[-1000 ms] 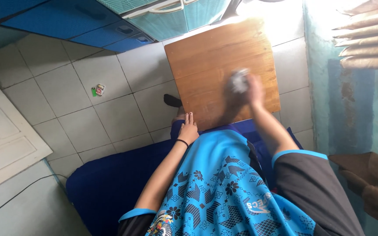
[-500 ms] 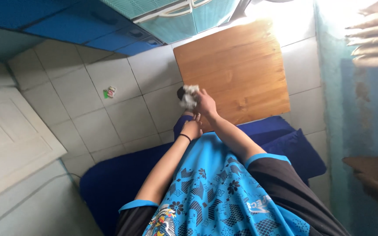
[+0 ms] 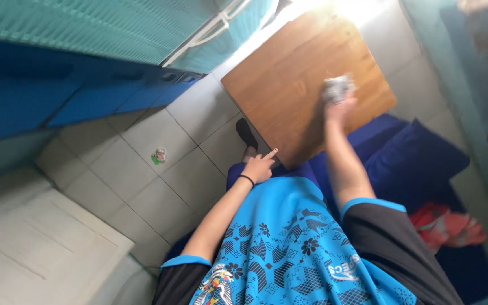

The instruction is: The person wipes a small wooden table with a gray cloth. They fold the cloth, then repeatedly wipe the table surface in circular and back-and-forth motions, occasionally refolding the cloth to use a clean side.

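Observation:
A low wooden table (image 3: 289, 73) stands on the tiled floor in front of me. My right hand (image 3: 340, 107) presses a crumpled white-grey cloth (image 3: 335, 88) onto the table's right side, fingers closed on it. My left hand (image 3: 259, 165) rests on the table's near left corner, index finger stretched out, a dark band on the wrist. It holds nothing.
Blue and teal cabinets (image 3: 86, 51) run along the upper left. A small green and white object (image 3: 158, 156) lies on the floor tiles. A dark blue cushion (image 3: 413, 152) and a red cloth (image 3: 447, 226) lie at the right. A dark sandal (image 3: 246, 133) sits beside the table.
My right hand has swept the cloth from the table's left edge over to its right side. The view has tilted and swung. My left hand stays at the near corner.

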